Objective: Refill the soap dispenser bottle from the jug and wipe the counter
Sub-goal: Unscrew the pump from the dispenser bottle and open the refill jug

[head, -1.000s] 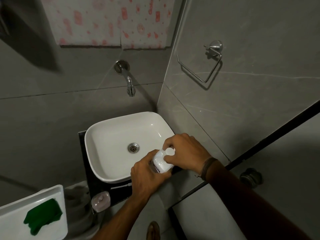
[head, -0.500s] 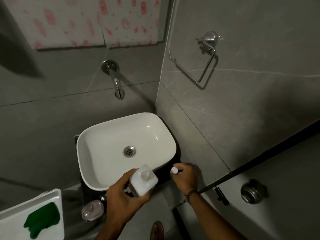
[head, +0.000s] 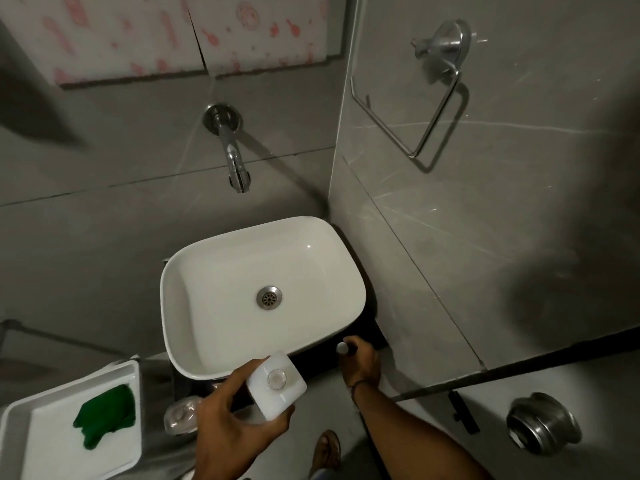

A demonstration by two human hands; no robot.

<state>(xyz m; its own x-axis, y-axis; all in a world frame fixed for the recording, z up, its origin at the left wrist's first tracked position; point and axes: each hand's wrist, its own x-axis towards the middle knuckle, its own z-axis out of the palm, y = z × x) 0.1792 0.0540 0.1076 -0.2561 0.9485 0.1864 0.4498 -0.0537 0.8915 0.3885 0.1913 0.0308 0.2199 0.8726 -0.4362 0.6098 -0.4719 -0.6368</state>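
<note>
My left hand [head: 228,420] grips a white square jug [head: 277,386] seen from above, its round mouth uncovered, just in front of the basin's near rim. My right hand [head: 358,362] holds the small white cap [head: 342,348] low over the dark counter [head: 370,336] at the basin's right front corner. A clear, pinkish soap dispenser bottle [head: 180,415] stands on the counter left of my left hand. A green cloth [head: 105,415] lies in a white tray [head: 20,420] at the lower left.
The white basin [head: 194,271] fills most of the narrow dark counter. A chrome tap [head: 233,161] juts from the grey wall above it. A towel ring [head: 433,98] hangs on the right wall. A metal fitting [head: 540,424] sits at lower right. My sandalled foot [head: 327,452] shows below.
My right hand unscrewed the cap from the jug and carried it right, down to the counter corner. My left hand lowered the uncapped jug slightly toward me.
</note>
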